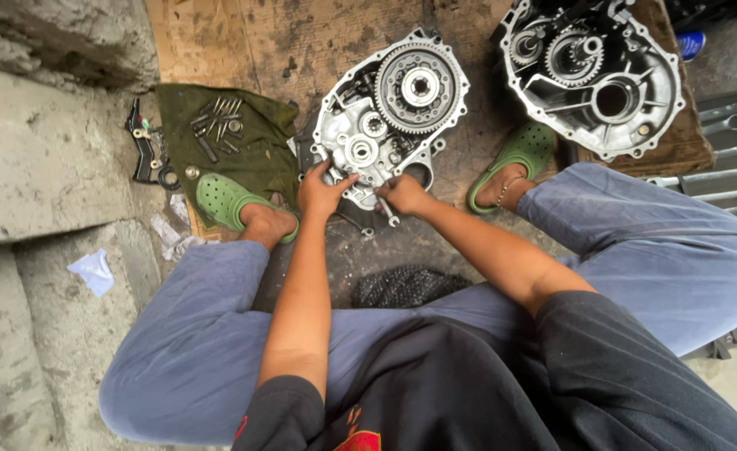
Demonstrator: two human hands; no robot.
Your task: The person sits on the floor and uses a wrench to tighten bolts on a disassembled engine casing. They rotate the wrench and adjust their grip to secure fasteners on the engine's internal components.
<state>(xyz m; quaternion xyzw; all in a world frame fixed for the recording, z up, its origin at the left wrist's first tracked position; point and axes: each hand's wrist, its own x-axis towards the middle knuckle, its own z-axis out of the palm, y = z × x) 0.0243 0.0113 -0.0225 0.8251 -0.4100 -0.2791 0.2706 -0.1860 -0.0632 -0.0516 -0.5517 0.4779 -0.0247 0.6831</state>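
Both hands on gear housing [385, 117]: left hand [322, 192] fingers spread; right hand [402, 194] gripping wrench [388, 213].

Even, soft daylight throughout; shadows faint and diffuse, no harsh glare. Focus is sharp at centre, with wide-angle stretching and slight softness toward frame edges.

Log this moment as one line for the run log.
left hand: on near edge of gear case half | right hand: holds small wrench at case edge | bolts on green cloth left | second case half right
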